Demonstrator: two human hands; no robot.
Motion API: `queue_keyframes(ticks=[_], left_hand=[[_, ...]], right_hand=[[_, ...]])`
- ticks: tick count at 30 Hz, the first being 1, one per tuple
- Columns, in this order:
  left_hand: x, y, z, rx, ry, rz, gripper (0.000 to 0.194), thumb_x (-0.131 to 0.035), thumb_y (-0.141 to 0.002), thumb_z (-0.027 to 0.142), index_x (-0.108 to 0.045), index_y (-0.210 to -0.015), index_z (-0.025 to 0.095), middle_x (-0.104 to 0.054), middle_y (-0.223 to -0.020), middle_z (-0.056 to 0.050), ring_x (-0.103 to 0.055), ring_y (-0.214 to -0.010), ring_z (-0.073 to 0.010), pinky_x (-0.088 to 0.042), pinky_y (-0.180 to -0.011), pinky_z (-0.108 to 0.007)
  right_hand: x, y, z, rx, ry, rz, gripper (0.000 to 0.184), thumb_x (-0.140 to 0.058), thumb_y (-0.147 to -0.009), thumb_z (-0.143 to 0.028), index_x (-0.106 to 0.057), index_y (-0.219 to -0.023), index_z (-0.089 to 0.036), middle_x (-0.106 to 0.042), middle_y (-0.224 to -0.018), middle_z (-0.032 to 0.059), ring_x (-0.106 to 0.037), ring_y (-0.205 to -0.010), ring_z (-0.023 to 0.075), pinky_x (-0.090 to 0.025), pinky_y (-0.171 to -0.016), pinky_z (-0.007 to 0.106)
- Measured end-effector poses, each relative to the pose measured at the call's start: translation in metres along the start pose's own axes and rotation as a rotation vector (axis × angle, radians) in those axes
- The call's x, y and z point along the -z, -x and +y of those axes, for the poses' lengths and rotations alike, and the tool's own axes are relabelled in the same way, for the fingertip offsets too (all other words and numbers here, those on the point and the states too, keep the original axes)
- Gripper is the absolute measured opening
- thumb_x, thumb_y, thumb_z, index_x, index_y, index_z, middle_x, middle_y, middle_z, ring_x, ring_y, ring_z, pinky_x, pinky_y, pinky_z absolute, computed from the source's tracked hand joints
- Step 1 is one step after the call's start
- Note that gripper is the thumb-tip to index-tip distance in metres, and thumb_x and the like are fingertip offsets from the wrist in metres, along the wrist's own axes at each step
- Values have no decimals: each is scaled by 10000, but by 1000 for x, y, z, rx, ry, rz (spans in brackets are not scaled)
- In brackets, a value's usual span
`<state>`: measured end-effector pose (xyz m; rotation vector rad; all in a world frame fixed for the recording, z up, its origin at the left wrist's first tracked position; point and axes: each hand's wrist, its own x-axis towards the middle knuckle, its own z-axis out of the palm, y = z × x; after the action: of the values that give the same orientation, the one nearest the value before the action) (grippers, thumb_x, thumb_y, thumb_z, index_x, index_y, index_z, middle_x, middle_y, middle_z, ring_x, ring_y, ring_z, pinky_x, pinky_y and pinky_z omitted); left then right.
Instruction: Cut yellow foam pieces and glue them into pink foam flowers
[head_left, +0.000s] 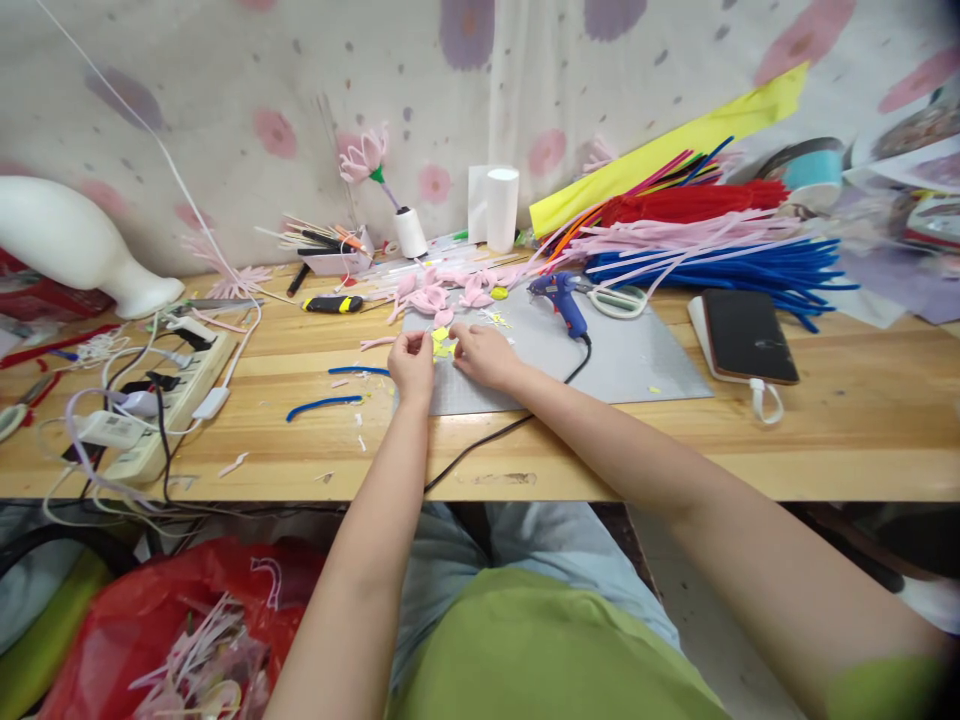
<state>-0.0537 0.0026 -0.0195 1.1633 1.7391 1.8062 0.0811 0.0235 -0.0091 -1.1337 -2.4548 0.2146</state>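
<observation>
Nearest, a red plastic bag (161,610) of pink scraps is seen below the table edge. On the wooden table (825,440), two hands are met over a grey mat (637,365). A small yellow piece (442,343), crumpled and bright, is pinched between the left hand (412,365) and the right hand (484,355), both closed on it by the fingertips, at the mat's near left corner. Two blue pipe-cleaner bits (324,404) are noted left of the hands, and one white power strip (169,400) further left. Beyond, one blue glue gun (561,297) and several pink petals (435,295) are laid on the mat; the exact petal count cannot be told. One black phone (748,335) is set to the right. Farthest, bundles of blue, red and pink pipe cleaners (712,240) and one white roll (502,208) are recorded.
</observation>
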Motion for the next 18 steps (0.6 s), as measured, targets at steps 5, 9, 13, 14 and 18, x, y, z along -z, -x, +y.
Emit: queue_keyframes(ticks=[5,9,13,14,18], left_hand=[[3,-1,-2,6,-2,1,71,-620,-687,230,-600,-682,162,-579,-608,22,-522,-586,-92,-421,-645,-227],[0,3,2,1,11,-18,75,-633,-680,236,-607,-678,166,-590,-615,21,-525,-595,-92,-419,-651,-230],[-11,17,12,132,216,-156,89,-675,-641,223,-617,-669,162,-608,-624,17,-544,-600,-89,-428,-646,-231],[-15,21,15,203,284,-216,103,-687,-631,226,-624,-676,158,-615,-627,12,-554,-602,-91,-435,-651,-236],[-24,33,22,427,430,-359,173,-744,-583,241,-629,-669,144,-628,-613,-1,-583,-597,-97,-453,-675,-262]], right_hand=[[-5,-2,-3,-137,-104,96,341,-485,-750,-118,-473,-1089,-156,-689,-846,77,-601,-851,229,-398,-760,327],[11,-2,6,-494,-661,222,367,-629,-681,-184,-433,-990,-207,-667,-748,-14,-617,-710,170,-435,-692,301],[27,2,14,-725,-1087,283,373,-696,-612,-163,-406,-841,-212,-605,-631,-49,-597,-640,134,-443,-617,266],[29,4,15,-746,-1142,293,371,-696,-607,-150,-405,-829,-209,-597,-616,-51,-592,-631,127,-442,-607,260],[27,13,18,-766,-1285,346,377,-691,-596,-131,-404,-831,-198,-612,-614,-52,-575,-589,97,-444,-588,237]])
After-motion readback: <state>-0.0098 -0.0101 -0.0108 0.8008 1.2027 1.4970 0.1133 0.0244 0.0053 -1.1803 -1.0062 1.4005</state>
